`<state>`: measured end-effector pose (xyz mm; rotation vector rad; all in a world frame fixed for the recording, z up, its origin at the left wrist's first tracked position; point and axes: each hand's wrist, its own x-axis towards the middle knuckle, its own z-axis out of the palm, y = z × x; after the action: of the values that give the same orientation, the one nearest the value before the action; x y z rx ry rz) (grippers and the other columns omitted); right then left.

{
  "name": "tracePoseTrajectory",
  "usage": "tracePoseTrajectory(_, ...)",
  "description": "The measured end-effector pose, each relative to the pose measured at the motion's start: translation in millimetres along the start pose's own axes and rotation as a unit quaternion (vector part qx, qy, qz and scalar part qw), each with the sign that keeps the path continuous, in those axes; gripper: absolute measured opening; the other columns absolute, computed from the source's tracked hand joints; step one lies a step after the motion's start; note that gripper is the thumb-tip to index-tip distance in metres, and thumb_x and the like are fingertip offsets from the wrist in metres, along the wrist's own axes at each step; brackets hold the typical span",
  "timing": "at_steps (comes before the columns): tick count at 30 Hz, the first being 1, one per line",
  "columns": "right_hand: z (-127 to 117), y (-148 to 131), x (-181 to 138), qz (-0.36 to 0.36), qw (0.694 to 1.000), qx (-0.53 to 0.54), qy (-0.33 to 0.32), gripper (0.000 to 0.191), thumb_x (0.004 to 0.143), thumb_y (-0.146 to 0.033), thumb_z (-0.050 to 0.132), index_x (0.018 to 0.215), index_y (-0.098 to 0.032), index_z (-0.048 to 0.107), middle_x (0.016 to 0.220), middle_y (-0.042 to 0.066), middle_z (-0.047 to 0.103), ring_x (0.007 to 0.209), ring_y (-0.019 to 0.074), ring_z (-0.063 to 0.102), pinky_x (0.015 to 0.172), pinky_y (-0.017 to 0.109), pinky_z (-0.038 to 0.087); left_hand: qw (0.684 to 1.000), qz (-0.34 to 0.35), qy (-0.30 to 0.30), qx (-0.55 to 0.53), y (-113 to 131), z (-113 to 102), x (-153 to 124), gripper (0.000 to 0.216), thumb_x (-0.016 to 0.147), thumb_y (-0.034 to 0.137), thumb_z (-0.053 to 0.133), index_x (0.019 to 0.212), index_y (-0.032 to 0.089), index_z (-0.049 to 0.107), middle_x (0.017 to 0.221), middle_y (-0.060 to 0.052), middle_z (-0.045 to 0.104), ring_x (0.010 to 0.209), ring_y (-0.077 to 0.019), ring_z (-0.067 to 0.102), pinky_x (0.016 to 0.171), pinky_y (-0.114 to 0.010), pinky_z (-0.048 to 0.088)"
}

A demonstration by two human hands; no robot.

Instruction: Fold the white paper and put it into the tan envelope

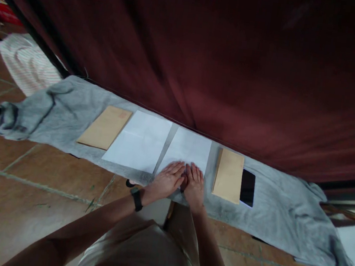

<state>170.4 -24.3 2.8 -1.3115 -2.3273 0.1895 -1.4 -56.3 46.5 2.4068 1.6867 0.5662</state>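
A person's left hand (169,177) and right hand (194,182) lie flat, side by side, on the near end of a white sheet (191,145), apparently smoothing or folding it, which next calls for even pressure, atop grey cloth (277,194) below a dark red curtain (237,75).

Tile-floored room, probably in a home, though dim light leaves this unsure. Evidence: brown floor tiles (63,227) with pale joints, below the near edge; narrow table (280,199) draped in soft grey blanket cloth; dark-red curtain (238,71) hanging along the far edge; striped cloth (26,63) beyond the far left corner.
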Motion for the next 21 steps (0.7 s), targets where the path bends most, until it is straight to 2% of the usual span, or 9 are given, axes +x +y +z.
tracePoseTrajectory(4, 3.7, -0.7, 0.2, 0.007, 1.000, -0.012, 0.008, 0.057, 0.094, -0.018, 0.050, 0.151, -0.015, 0.046, 0.158, 0.015, 0.045, 0.149, 0.0300, 0.037, 0.120, 0.055, 0.031, 1.000, 0.013, 0.000, 0.007, -1.5, 24.8, 49.8, 0.054, 0.106, 0.036, 0.033, 0.151, 0.007, 0.041, 0.160, -0.017, 0.040, 0.153, -0.0241, 0.031, 0.124, -0.045, 0.026)
tracePoseTrajectory(9, 6.6, -1.7, 2.9, 0.018, 0.999, -0.015, 0.027, 0.046, 0.100, -0.024, 0.046, 0.144, -0.015, 0.054, 0.150, 0.016, 0.055, 0.144, 0.0302, 0.044, 0.119, 0.054, 0.033, 0.999, -0.012, 0.006, 0.033, -21.1, 52.2, 93.8, 0.058, 0.105, 0.045, 0.036, 0.150, 0.009, 0.043, 0.160, -0.017, 0.041, 0.152, -0.0270, 0.032, 0.124, -0.048, 0.024)
tracePoseTrajectory(12, 5.5, -2.8, 4.7, 0.028, 0.999, -0.012, 0.022, 0.044, 0.102, -0.028, 0.047, 0.143, -0.015, 0.056, 0.150, 0.016, 0.054, 0.145, 0.0308, 0.043, 0.119, 0.054, 0.033, 0.998, -0.026, 0.018, 0.047, -37.4, 55.3, 103.1, 0.061, 0.105, 0.048, 0.035, 0.151, 0.009, 0.042, 0.161, -0.018, 0.039, 0.152, -0.0278, 0.032, 0.124, -0.049, 0.024)
tracePoseTrajectory(16, 2.5, -4.2, 6.1, 0.036, 0.999, -0.020, 0.015, 0.048, 0.103, -0.029, 0.048, 0.150, -0.020, 0.049, 0.157, 0.011, 0.047, 0.147, 0.0284, 0.040, 0.121, 0.051, 0.032, 0.996, -0.053, 0.031, 0.068, -54.5, 48.1, 106.0, 0.063, 0.105, 0.047, 0.033, 0.153, 0.007, 0.040, 0.161, -0.018, 0.038, 0.153, -0.0282, 0.029, 0.125, -0.048, 0.023)
tracePoseTrajectory(21, -0.1, -4.9, 7.4, 0.042, 0.998, -0.055, -0.003, 0.049, 0.104, -0.030, 0.045, 0.152, -0.021, 0.047, 0.159, 0.009, 0.045, 0.148, 0.0260, 0.038, 0.122, 0.046, 0.029, 0.986, -0.131, 0.021, 0.099, -63.2, 38.3, 102.5, 0.064, 0.105, 0.043, 0.029, 0.154, 0.002, 0.039, 0.162, -0.019, 0.035, 0.154, -0.0280, 0.028, 0.127, -0.045, 0.021)
